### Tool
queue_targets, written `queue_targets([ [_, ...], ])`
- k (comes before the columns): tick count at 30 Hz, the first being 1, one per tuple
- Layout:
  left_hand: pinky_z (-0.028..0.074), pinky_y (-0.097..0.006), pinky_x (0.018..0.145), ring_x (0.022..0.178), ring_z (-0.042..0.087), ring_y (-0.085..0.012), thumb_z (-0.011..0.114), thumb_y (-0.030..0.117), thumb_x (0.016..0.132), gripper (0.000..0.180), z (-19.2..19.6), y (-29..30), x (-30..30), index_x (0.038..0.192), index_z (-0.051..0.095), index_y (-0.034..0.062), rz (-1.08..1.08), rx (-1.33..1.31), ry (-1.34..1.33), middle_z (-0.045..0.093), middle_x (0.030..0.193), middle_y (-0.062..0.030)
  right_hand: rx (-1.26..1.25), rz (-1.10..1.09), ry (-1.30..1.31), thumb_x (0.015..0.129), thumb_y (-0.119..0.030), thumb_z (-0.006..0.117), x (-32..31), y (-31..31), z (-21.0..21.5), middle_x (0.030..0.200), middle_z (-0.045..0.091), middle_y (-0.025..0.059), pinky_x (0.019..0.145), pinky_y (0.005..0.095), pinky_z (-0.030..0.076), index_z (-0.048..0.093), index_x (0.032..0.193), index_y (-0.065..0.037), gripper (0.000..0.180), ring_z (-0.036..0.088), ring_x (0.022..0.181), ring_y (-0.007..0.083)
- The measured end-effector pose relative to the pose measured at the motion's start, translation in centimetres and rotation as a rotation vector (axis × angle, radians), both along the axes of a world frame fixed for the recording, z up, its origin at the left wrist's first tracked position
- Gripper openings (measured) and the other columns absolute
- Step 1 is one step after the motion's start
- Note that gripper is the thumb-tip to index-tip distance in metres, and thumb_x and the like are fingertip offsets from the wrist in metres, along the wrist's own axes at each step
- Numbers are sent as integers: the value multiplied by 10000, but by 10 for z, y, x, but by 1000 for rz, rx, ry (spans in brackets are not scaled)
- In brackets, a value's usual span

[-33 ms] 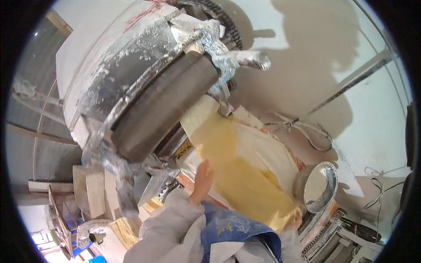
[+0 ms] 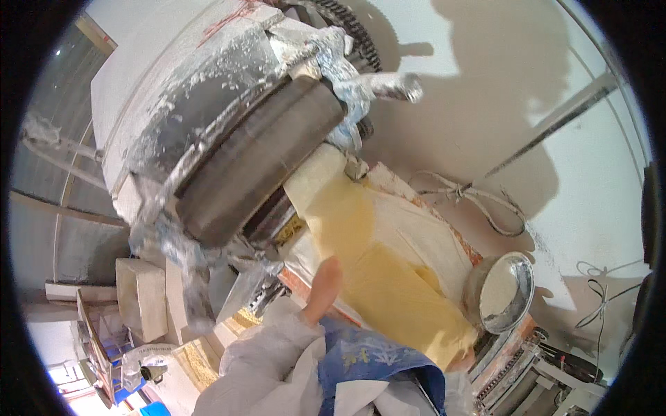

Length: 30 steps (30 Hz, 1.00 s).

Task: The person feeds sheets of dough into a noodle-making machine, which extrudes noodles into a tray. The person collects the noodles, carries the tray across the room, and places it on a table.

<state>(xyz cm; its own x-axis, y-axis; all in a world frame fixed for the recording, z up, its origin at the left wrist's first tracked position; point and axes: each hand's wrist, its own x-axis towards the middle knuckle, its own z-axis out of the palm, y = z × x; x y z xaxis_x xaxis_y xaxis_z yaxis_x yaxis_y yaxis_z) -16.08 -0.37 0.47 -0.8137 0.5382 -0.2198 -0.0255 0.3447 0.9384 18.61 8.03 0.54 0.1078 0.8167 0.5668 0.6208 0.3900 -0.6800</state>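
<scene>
A long yellow dough sheet (image 2: 395,295) comes down from under a wide dark metal roller (image 2: 260,163) of a flour-dusted machine. It lies in overlapping layers on a pale cloth-covered board (image 2: 416,232). Beside the sheet's left edge is my left hand (image 2: 325,286), its fingers stretched out and close together, with nothing seen in it. My right hand (image 2: 463,356) is at the near right corner of the sheet, partly covered by the dough, so its fingers do not show. White sleeves cover my arms, and a blue apron (image 2: 378,350) lies between them.
A round metal bowl (image 2: 501,292) with pale powder stands right of the dough. Behind it, a looped rope (image 2: 485,208) hangs by the wall. At lower right is machinery with a chain (image 2: 510,378). A pale block-shaped box (image 2: 141,298) sits at left.
My right hand has shifted slightly down and left at the dough's near corner. My left hand has turned a little beside the sheet. The dough lies almost as before.
</scene>
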Motion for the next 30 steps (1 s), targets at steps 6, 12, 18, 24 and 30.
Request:
queue_targets([
  [6,433,-251,739,860,545,-148,493,122,801,243,12,24,90,1018,514,13,-397,49,-208,573,931,-75,-1072,-112,-122,786,-202,528,109,-52,-59,846,562,129,660,304,431,552,884,22,246,538,762,192],
  [12,444,-241,661,763,559,-111,483,132,813,192,50,40,169,950,557,20,-714,51,-109,603,829,-58,-1187,15,-167,782,-216,527,133,-44,-72,792,551,114,615,295,420,550,849,9,235,531,710,181],
  [18,444,-286,668,745,567,-194,472,155,799,204,40,15,208,921,567,21,-869,-24,-67,602,833,-99,-1239,158,-261,778,-229,526,130,-37,-76,737,540,100,571,287,409,548,814,-4,228,525,659,171],
  [24,449,-279,679,742,573,-171,470,156,812,208,30,1,211,934,564,15,-814,-19,-72,607,811,-89,-1187,247,-448,773,-242,525,120,-21,-62,682,529,85,526,278,398,545,779,-18,225,518,608,160],
  [30,456,-272,703,783,592,-157,496,149,806,209,23,-6,201,945,567,10,-875,-142,-21,618,824,-89,-1257,356,-557,769,-255,524,117,-20,-39,627,518,71,481,270,387,543,745,-31,227,511,556,149],
])
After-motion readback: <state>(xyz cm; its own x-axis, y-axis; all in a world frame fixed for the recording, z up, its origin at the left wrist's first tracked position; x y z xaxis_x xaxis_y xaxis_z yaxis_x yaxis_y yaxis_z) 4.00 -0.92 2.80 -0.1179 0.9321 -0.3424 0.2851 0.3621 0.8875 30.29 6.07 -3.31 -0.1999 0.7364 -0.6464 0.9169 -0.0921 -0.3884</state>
